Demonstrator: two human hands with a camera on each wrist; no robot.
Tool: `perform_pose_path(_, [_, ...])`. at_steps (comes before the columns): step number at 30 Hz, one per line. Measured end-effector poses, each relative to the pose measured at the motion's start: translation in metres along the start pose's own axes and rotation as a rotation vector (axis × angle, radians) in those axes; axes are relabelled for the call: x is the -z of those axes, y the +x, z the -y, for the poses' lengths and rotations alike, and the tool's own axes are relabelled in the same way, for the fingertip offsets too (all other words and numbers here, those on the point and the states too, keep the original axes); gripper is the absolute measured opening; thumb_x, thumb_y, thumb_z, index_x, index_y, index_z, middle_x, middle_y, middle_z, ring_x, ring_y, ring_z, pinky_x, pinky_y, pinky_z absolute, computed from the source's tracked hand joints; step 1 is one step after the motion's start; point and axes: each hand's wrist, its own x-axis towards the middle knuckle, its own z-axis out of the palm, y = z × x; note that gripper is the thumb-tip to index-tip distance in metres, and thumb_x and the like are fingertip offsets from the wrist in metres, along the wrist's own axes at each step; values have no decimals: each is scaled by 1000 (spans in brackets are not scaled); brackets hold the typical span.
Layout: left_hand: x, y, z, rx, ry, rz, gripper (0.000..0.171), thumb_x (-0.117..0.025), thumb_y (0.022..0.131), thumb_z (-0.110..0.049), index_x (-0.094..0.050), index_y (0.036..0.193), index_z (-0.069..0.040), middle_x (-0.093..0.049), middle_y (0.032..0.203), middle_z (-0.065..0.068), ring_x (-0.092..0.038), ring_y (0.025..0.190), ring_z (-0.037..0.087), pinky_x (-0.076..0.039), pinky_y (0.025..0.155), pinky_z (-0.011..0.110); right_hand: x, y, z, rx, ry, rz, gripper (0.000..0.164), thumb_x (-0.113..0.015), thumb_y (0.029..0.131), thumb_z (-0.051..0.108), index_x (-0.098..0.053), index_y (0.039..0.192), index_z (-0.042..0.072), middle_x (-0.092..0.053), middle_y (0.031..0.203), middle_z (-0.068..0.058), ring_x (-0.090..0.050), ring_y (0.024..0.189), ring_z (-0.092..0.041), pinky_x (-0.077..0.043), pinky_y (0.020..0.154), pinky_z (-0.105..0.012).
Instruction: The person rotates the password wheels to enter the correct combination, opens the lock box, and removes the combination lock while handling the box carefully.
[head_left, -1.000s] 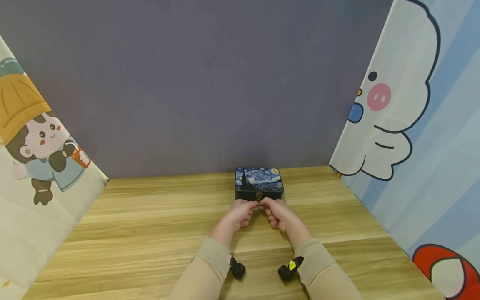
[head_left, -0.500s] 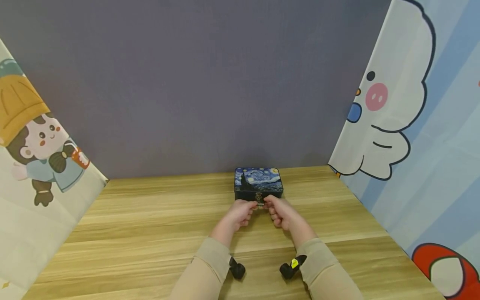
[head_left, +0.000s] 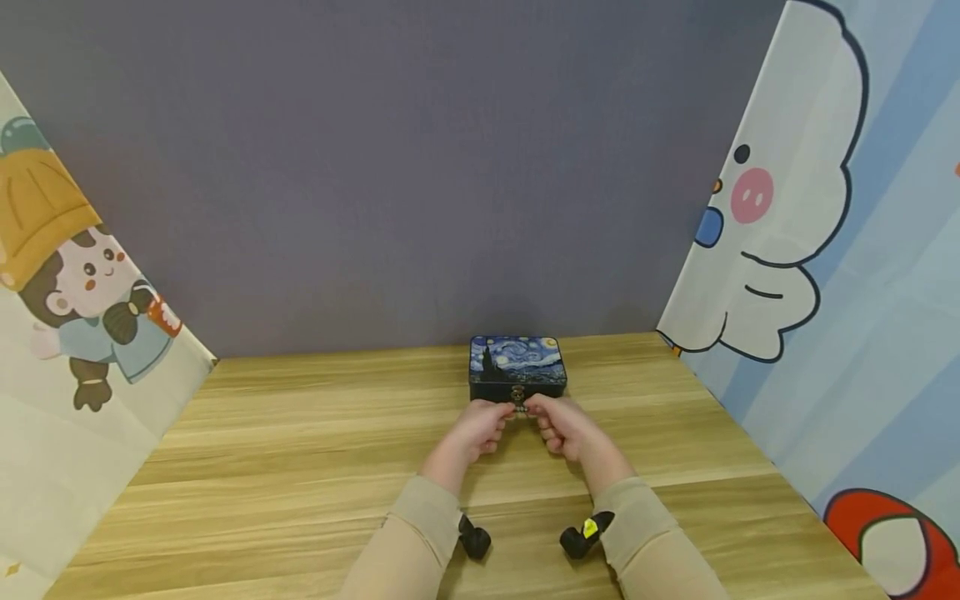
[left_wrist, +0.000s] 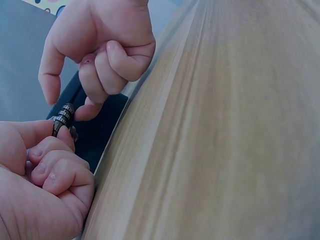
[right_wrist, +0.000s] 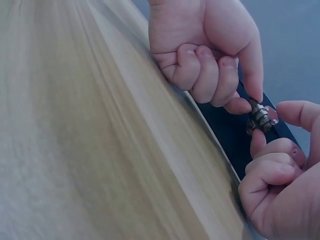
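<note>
A small tin box (head_left: 517, 360) printed with a swirling blue night-sky painting stands shut at the back of the table. On its dark front hangs a small combination padlock (right_wrist: 262, 117) with ridged dials, below a brass-coloured clasp (head_left: 517, 392). My left hand (left_wrist: 45, 185) pinches one end of the padlock between thumb and finger, its other fingers curled in. My right hand (right_wrist: 285, 185) has thumb and finger on either side of the dials, slightly apart; one tip is at or against the lock. In the head view the fingertips mostly cover the lock.
The wooden table (head_left: 300, 467) reaches up to a grey back panel (head_left: 420, 167) just behind the box. Printed cartoon sheets flank it, a left sheet (head_left: 45, 433) and a right sheet (head_left: 885, 350). A black wrist camera (head_left: 474, 537) sits at the left cuff, another camera (head_left: 581, 540) at the right.
My right fingertips drew slightly away from the lock half a second ago and are now closer to it again. My left hand and the box have stayed in place.
</note>
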Motion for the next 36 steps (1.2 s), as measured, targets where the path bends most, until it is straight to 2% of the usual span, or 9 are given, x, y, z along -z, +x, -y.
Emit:
perform_pose_path(18, [3, 4, 2, -5, 4, 15, 32, -58, 102, -22, -64, 105, 8, -32, 58, -6, -23, 46, 7, -22, 42, 22, -10, 5, -5, 19, 6, 0, 26, -64, 88, 17, -50, 67, 13, -31, 53, 8, -25, 41, -4, -20, 38, -20])
perform_pose_path(36, [3, 4, 3, -13, 8, 20, 32, -58, 103, -23, -63, 104, 8, -32, 58, -7, -23, 46, 6, -22, 41, 22, -10, 9, -8, 17, 23, -17, 18, -65, 87, 18, -55, 74, 10, -31, 54, 8, -25, 41, -4, -21, 38, -19])
